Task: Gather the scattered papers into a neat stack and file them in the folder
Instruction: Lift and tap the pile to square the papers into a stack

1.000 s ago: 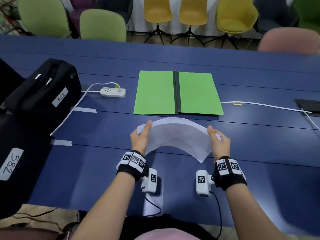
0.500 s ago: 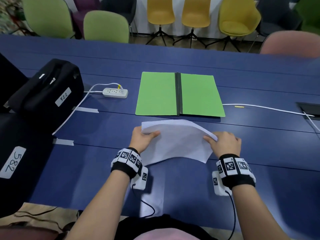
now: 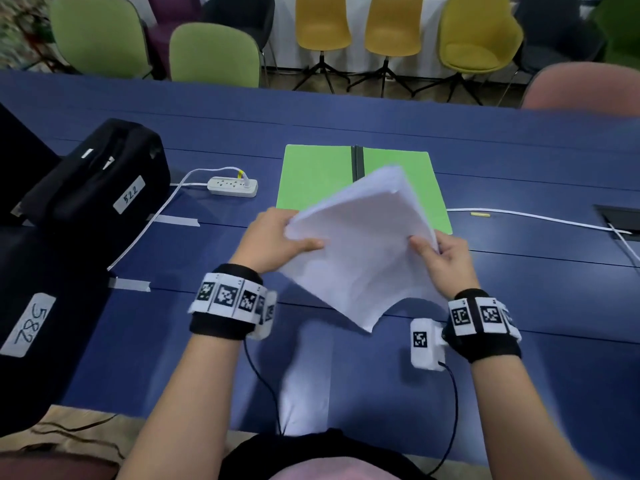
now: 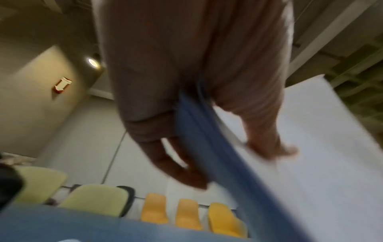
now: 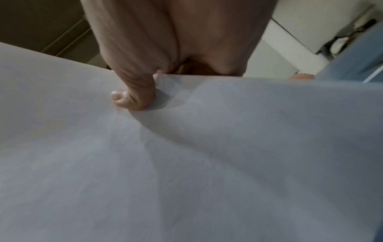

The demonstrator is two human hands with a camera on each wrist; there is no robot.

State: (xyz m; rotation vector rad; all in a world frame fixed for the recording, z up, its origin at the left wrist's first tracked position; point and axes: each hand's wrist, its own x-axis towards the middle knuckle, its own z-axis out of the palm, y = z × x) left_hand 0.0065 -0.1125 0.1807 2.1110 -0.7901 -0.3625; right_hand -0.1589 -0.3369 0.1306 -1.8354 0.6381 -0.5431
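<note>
Your left hand [image 3: 273, 242] and right hand [image 3: 441, 258] each pinch a side of the paper stack [image 3: 360, 244], held tilted above the blue worktop [image 3: 519, 306], its far corner overlapping your view of the open green folder [image 3: 311, 174]. Only the right wrist view shows your thumb [image 5: 134, 95] pressed into the top sheet; the left wrist view — blurred — shows fingers [image 4: 176, 163] beneath the stack's edge. From the head view, the folder lies flat — a power strip [image 3: 232, 186] well to its left, a white cable [image 3: 536, 218] along its right.
</note>
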